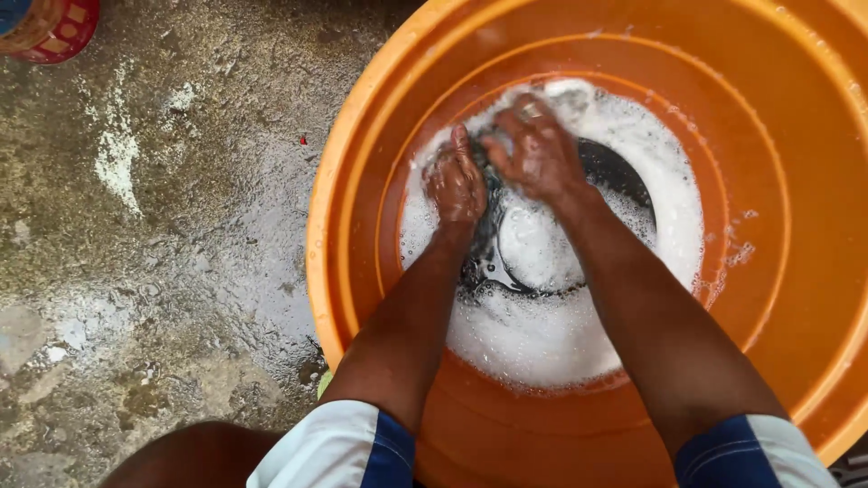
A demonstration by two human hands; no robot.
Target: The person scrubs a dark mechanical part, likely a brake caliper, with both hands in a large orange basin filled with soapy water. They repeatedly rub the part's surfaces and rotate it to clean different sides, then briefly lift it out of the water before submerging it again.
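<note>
Head view: a red patterned container [50, 27] sits top left on wet concrete [154, 253]. Down in the orange tub [362, 181], a dark cloth [542, 226] lies in suds [542, 334]. Left hand [455, 185] and right hand [538, 154] both clench it, arms straight down, knuckles together.

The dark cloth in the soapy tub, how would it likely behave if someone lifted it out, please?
The dark cloth would probably hang floppy, since it already bunches between the left hand and right hand. Soaked in the orange tub, it is likely heavy. The foam suggests it may feel slippery.
</note>
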